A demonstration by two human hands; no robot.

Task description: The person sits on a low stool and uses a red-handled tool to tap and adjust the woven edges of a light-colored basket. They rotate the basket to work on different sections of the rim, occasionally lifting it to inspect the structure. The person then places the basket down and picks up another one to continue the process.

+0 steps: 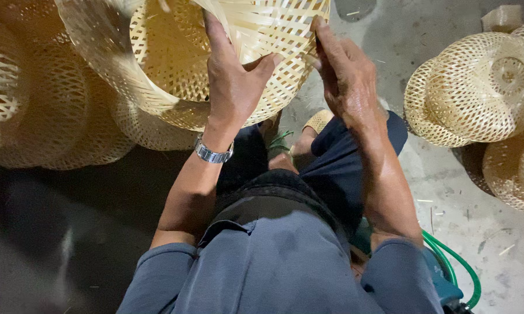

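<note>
Woven bamboo basket (175,58) held above the lap, both hands gripping its rim.
Left hand (233,81) clasps the edge, right hand (346,72) pinches a strip; thin slats could snap or splinter under the squeeze.

woven basket (175,64) top cropped, left stack (47,104) blurred

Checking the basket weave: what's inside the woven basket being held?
Inside the woven basket only open lattice wall shows; the left hand grips its rim, the right hand touches it. Its bottom is out of frame.
</note>
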